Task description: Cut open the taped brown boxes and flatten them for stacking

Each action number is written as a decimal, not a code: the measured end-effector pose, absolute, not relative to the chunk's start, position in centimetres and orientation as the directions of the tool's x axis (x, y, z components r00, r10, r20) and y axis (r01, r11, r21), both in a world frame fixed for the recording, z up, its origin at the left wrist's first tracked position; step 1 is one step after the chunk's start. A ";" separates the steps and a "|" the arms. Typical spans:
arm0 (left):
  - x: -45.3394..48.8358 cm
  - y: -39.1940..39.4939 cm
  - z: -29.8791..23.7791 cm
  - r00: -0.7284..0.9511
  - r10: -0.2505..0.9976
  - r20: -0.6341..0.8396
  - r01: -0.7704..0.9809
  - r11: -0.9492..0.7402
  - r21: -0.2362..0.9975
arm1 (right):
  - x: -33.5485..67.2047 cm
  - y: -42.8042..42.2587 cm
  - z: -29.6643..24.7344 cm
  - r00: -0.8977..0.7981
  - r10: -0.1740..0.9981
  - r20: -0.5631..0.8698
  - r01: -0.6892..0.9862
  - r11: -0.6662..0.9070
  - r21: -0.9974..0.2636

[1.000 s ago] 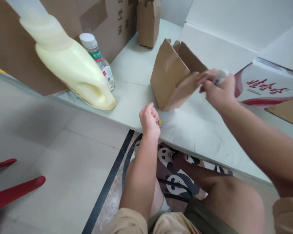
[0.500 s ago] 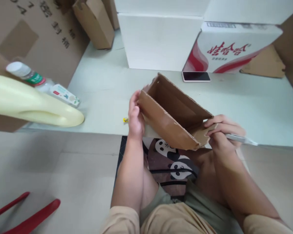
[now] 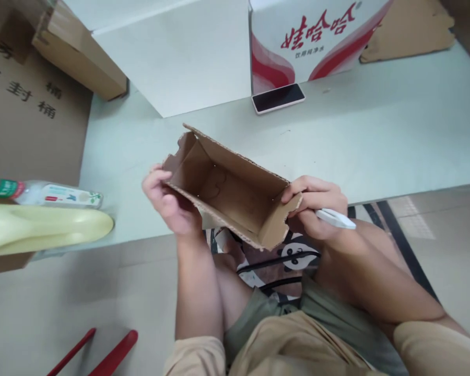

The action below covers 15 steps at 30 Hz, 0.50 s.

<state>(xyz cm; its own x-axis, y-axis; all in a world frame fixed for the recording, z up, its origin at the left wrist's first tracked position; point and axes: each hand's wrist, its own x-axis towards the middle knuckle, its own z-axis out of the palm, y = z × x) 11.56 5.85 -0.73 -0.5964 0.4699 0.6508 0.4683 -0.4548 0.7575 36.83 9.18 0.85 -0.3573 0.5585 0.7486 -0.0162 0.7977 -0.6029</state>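
Observation:
An open brown cardboard box (image 3: 235,201) is held up over the table's front edge, tilted so that its bare inside faces me. My left hand (image 3: 172,201) grips its left end, fingers over the notched cut edge. At the right end, my right hand (image 3: 315,203) pinches the box's short wall between fingers and thumb. A slim white tool (image 3: 336,218), perhaps a utility knife, is also tucked in that right hand and sticks out to the right; its tip cannot be made out.
On the pale table (image 3: 376,130) a phone (image 3: 279,98) lies before white cartons (image 3: 188,57). A clear bottle (image 3: 27,192) and a pale yellow jug (image 3: 47,223) lie at left, near large brown boxes (image 3: 43,141). Red legs (image 3: 115,352) show on the floor below left.
The box has turned to show more of its inside, and both hands have shifted left in view with it. My head view has also swung, so the table and cartons appear tilted.

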 end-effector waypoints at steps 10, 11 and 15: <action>13.5 5.7 -0.5 -0.684 0.415 0.600 0.177 -0.704 0.688 | 36.7 8.4 0.7 -0.271 0.597 0.755 -0.063 0.772 -0.633; 13.4 5.7 -0.8 -0.664 0.421 0.618 0.211 -0.687 0.695 | 36.6 8.3 0.5 -0.241 0.606 0.758 -0.057 0.771 -0.635; 13.4 5.7 -1.5 -0.645 0.452 0.617 0.322 -0.571 0.755 | 36.2 7.7 -0.4 -0.151 0.628 0.764 -0.011 0.771 -0.636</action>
<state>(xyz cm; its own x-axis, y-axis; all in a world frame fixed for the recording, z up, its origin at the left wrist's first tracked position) 13.43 5.67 -1.47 -0.6445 0.4520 0.6166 0.3223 -0.5708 0.7552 36.17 7.72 -0.42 -0.1514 0.6278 0.7635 -0.0107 0.7713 -0.6363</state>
